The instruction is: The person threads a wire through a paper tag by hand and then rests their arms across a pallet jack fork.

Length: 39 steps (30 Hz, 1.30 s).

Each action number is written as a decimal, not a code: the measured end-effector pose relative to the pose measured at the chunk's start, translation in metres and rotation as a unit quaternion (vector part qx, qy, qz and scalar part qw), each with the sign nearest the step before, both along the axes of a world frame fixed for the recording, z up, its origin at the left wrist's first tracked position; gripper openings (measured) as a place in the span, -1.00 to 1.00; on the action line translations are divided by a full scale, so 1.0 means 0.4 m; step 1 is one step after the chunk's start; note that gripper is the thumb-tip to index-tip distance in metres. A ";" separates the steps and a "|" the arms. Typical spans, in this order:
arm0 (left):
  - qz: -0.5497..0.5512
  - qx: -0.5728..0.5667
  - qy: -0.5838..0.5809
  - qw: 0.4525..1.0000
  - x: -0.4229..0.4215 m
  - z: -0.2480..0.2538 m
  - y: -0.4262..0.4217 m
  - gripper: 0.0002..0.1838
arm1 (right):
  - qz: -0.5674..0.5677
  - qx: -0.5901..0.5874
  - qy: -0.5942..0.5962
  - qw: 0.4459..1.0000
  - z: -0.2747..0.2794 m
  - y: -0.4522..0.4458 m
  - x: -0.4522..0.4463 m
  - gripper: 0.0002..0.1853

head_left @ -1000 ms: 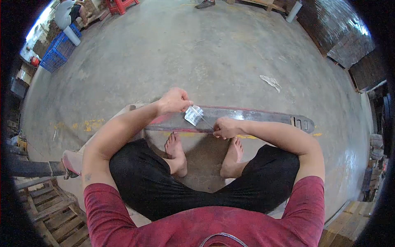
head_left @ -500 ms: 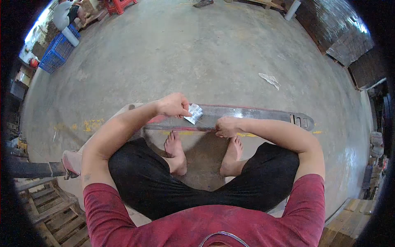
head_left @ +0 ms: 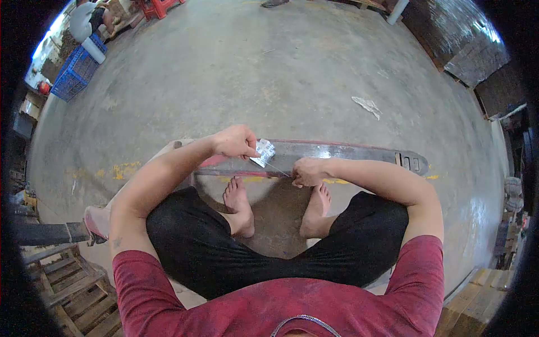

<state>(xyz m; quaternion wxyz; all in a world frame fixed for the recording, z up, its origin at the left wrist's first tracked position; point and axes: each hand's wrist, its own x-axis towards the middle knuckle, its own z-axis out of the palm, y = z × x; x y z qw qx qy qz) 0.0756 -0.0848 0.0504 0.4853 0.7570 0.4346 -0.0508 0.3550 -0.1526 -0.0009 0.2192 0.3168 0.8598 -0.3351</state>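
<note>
My left hand (head_left: 238,142) is closed in a pinch on one end of a thin strand (head_left: 277,168). The strand slants down to my right hand (head_left: 306,172), whose fingers are closed round its other end. What the strand is made of is too small to tell. A small white printed packet (head_left: 263,153) lies on the dark metal fork (head_left: 337,152), just right of my left fingertips. Both hands are above the near side of the fork, a short way apart, with my bare feet below them.
A white scrap (head_left: 367,106) lies on the concrete floor beyond the fork. A blue crate (head_left: 76,73), a red stool (head_left: 159,7) and a seated person (head_left: 90,21) are at the far left. Wooden pallets (head_left: 76,286) stand at the lower left; wrapped stacks (head_left: 477,56) at the right.
My left hand has dropped slightly from its raised pinch beside the packet. My right hand has barely moved, and the strand still spans both hands. The view has shifted slightly.
</note>
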 end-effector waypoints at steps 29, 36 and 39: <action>-0.014 -0.030 0.004 0.999 0.007 0.022 -0.003 -0.66 | -0.091 -0.039 0.045 0.994 0.048 -0.006 -0.022 -0.70; 0.028 -0.012 -0.013 0.999 0.021 0.031 -0.010 -0.65 | -0.083 -0.022 0.088 0.992 0.022 -0.004 -0.011 -0.71; 0.052 -0.018 -0.047 0.997 0.020 0.021 -0.007 -0.65 | -0.077 -0.023 0.083 0.993 0.034 -0.005 -0.012 -0.71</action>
